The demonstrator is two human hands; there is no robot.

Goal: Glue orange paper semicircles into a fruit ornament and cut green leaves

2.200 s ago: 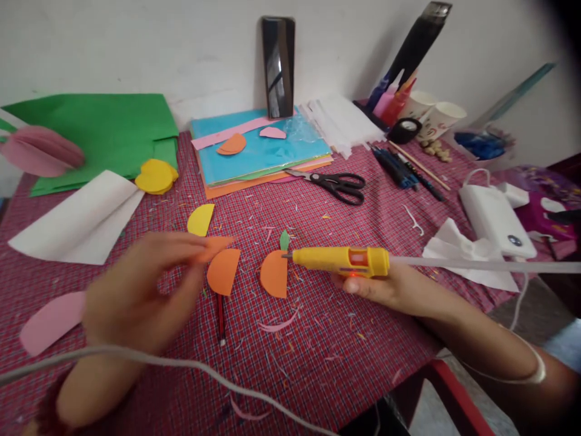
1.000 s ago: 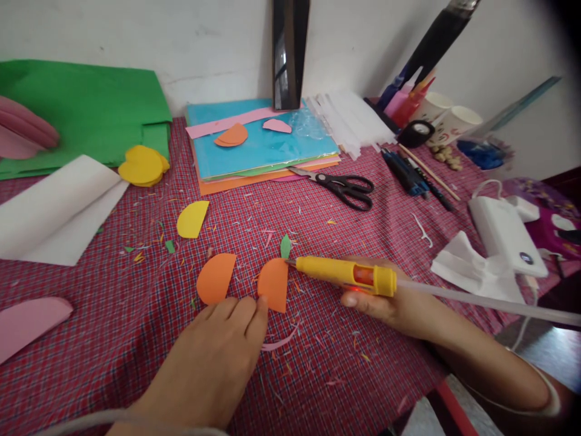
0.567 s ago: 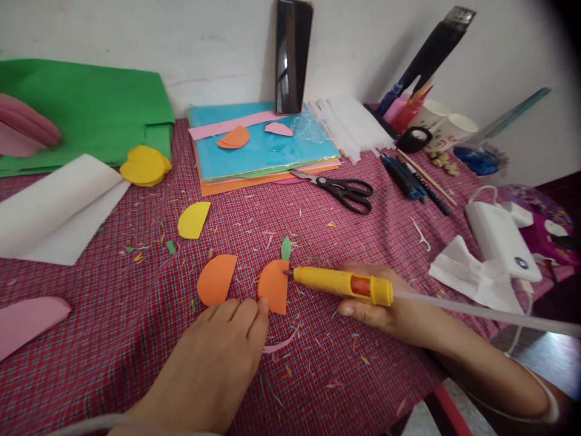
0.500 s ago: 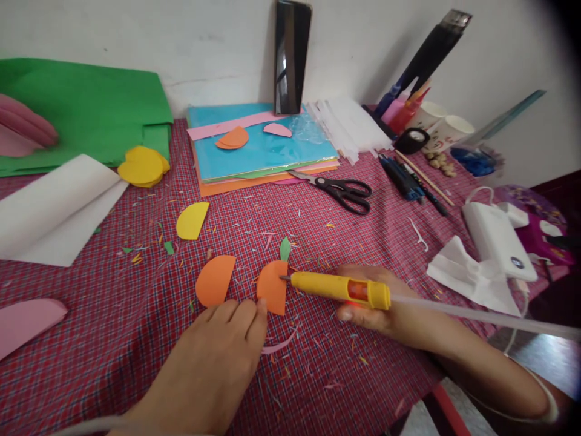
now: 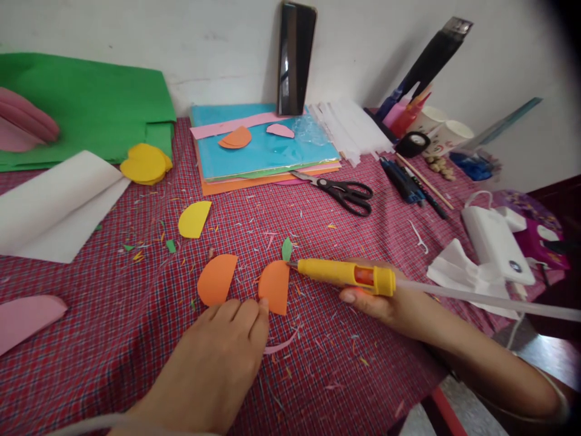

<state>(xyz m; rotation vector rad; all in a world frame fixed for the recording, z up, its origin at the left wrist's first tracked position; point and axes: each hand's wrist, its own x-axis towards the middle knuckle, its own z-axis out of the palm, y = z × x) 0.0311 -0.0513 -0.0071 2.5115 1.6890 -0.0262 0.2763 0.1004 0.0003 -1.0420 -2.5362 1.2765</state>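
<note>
My right hand (image 5: 385, 303) is wrapped round a yellow hot glue gun (image 5: 336, 272), with a long clear glue stick (image 5: 481, 300) running out of its back. The metal nozzle meets the upper corner of an orange paper half-circle (image 5: 275, 287), close to a small green paper leaf (image 5: 287, 249) at its top. With bent fingers, my left hand (image 5: 218, 357) holds down the lower left edge of this half-circle; its fingertips are partly hidden. A second orange half-circle (image 5: 215, 281) lies just beyond the left knuckles. Farther back is a yellow paper half-circle (image 5: 194, 220).
Black-handled scissors (image 5: 340, 191) lie before a stack of coloured paper (image 5: 258, 154), where a phone (image 5: 296, 60) leans on the wall. Pens (image 5: 403, 181), a white power bank (image 5: 494, 242) and crumpled tissue (image 5: 467, 275) are at right. Paper scraps litter the checked cloth.
The glue gun's nozzle has moved up along the half-circle's straight edge to its top corner by the leaf. My left hand stays in place on the paper.
</note>
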